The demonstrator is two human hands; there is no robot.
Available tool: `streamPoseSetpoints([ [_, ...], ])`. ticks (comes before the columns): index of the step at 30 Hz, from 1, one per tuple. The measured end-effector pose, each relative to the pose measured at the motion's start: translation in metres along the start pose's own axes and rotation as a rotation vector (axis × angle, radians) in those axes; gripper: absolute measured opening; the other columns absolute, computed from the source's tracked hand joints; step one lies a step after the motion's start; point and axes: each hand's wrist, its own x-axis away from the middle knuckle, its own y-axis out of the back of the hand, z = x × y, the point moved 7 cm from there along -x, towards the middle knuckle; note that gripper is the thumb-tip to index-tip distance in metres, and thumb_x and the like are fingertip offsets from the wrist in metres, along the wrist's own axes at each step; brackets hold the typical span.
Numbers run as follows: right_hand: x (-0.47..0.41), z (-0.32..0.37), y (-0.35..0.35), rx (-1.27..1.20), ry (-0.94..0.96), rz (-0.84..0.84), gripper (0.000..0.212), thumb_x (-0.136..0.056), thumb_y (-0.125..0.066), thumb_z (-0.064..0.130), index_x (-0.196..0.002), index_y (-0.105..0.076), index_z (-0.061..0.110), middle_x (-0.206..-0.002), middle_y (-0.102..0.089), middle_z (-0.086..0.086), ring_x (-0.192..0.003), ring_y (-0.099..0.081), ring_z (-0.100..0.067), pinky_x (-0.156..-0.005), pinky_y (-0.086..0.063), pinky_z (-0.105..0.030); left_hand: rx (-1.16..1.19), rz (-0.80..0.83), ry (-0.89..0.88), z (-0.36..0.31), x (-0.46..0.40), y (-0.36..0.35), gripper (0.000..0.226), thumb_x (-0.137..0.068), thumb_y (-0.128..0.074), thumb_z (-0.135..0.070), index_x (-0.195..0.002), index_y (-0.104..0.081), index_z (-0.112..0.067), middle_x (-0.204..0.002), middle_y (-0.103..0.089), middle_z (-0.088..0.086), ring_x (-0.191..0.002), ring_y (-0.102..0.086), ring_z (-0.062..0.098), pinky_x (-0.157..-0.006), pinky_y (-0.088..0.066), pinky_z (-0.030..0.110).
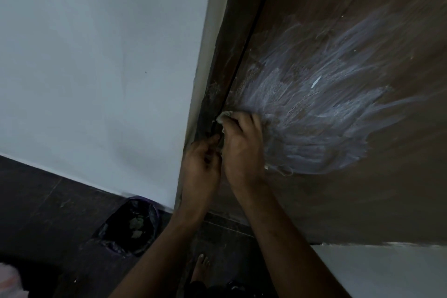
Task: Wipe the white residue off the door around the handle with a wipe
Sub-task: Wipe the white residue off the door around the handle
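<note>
We press a crumpled pale wipe [223, 117] flat against the brown door [350, 189] with our right hand [243, 145], fingers curled over the wad so that only a soft, rumpled corner pokes out above the knuckles, right at the door's left edge. Our left hand [202, 164] sits just beside it, touching it, fingers bent in toward the dark gap between door and frame [212, 75]; what they hold, if anything, we cannot tell. The handle is hidden behind our hands.

To the right of the wipe, the white residue [314, 113] fans out over the door in long, chalky, feathered streaks, thick and opaque near the middle, thinner and scratchy toward its ends. The door surface looks matte and wood-grained, with faint pale smears higher up.

Left of the frame runs a smooth white wall [96, 55]. Below, on the dark tiled floor [36, 201], stands a round bin lined with a glossy black bag [130, 225], crumpled scraps inside. One bare foot [199, 266] shows beneath our arms.
</note>
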Motion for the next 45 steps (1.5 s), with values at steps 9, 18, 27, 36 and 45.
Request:
streamPoseSetpoints([
  [9, 0.024, -0.019, 0.007, 0.015, -0.056, -0.111, 0.024, -0.091, -0.065, -0.004, -0.115, -0.07, -0.005, -0.112, -0.068, -0.017, -0.1, -0.065, -0.029, -0.087, -0.053, -0.029, -0.017, -0.003, 0.083, 0.014, 0.005, -0.003, 0.04, -0.092, -0.057, 0.0, -0.126, -0.067, -0.018, -0.109, -0.058, -0.015, -0.09, -0.052, -0.023, -0.074, -0.037, -0.005],
  [18, 0.017, 0.003, -0.02, 0.325, 0.173, 0.126, 0.022, -0.091, -0.06, 0.021, -0.108, -0.073, 0.019, -0.119, -0.067, 0.003, -0.108, -0.059, -0.024, -0.085, -0.037, -0.04, 0.076, 0.0, 0.184, 0.029, 0.018, -0.01, 0.032, -0.097, -0.055, -0.007, -0.103, -0.064, -0.037, -0.086, -0.065, -0.032, -0.083, -0.06, -0.016, -0.064, -0.042, 0.002],
  [27, 0.03, -0.015, -0.002, 0.036, -0.043, -0.062, 0.017, -0.09, -0.062, 0.004, -0.1, -0.074, -0.003, -0.103, -0.069, -0.017, -0.095, -0.064, -0.033, -0.075, -0.057, -0.043, 0.084, -0.105, -0.044, -0.007, 0.002, 0.001, 0.036, -0.098, -0.06, -0.005, -0.133, -0.064, -0.016, -0.121, -0.068, -0.005, -0.108, -0.063, 0.0, -0.093, -0.048, 0.014],
  [36, 0.035, -0.03, 0.005, -0.212, -0.266, -0.052, 0.02, -0.089, -0.064, -0.002, -0.106, -0.075, 0.001, -0.106, -0.074, -0.012, -0.097, -0.07, -0.019, -0.09, -0.055, -0.021, -0.06, -0.101, -0.115, -0.013, -0.009, -0.005, 0.02, -0.089, -0.072, -0.01, -0.109, -0.077, -0.014, -0.101, -0.075, 0.001, -0.09, -0.064, 0.001, -0.084, -0.043, 0.003],
  [45, 0.048, -0.056, -0.007, -0.322, -0.708, 0.092, 0.024, -0.091, -0.07, 0.025, -0.114, -0.074, 0.02, -0.107, -0.076, 0.004, -0.092, -0.067, -0.003, -0.077, -0.053, -0.015, -0.048, -0.13, 0.016, -0.002, -0.013, -0.003, 0.02, -0.084, -0.079, -0.02, -0.104, -0.079, -0.02, -0.096, -0.075, -0.013, -0.087, -0.067, -0.01, -0.076, -0.042, -0.003],
])
